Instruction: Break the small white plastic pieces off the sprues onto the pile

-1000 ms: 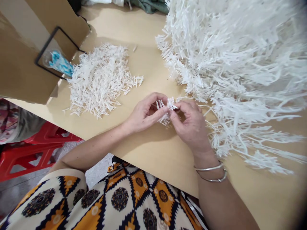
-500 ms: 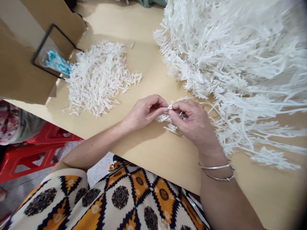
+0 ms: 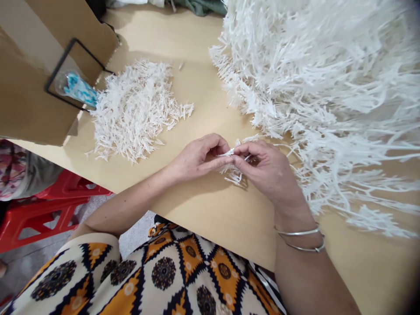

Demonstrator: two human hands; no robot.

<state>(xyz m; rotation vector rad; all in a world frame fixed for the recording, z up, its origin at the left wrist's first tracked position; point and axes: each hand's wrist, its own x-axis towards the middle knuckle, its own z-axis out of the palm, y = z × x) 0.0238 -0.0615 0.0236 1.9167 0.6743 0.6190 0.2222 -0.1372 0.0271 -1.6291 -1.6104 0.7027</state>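
Right hand [image 3: 267, 168] and left hand [image 3: 200, 157] face each other on my feed, fingertips close together over the tan desk [image 3: 197, 205], near its front edge. Biggest thing I see on that surface is a heap of frayed white strands [image 3: 315, 65], filling the far right and trailing down beside the right wrist. Upright cardboard [image 3: 29, 78] stands at the far left. Smaller than these, a second pile of short white pieces [image 3: 131, 109] lies beyond the left hand, well apart from its fingers. Next to that pile I make out a black wire frame [image 3: 60, 64] and a clear cup [image 3: 80, 89] with blue and white contents. Silver bangles [image 3: 300, 232] circle the right wrist. Smallest of all is a white sprig [image 3: 226, 153] between the two hands: I have the right thumb and fingertip pinching its end, while the left thumb and index finger curve around it; whether they press it, I cannot tell.
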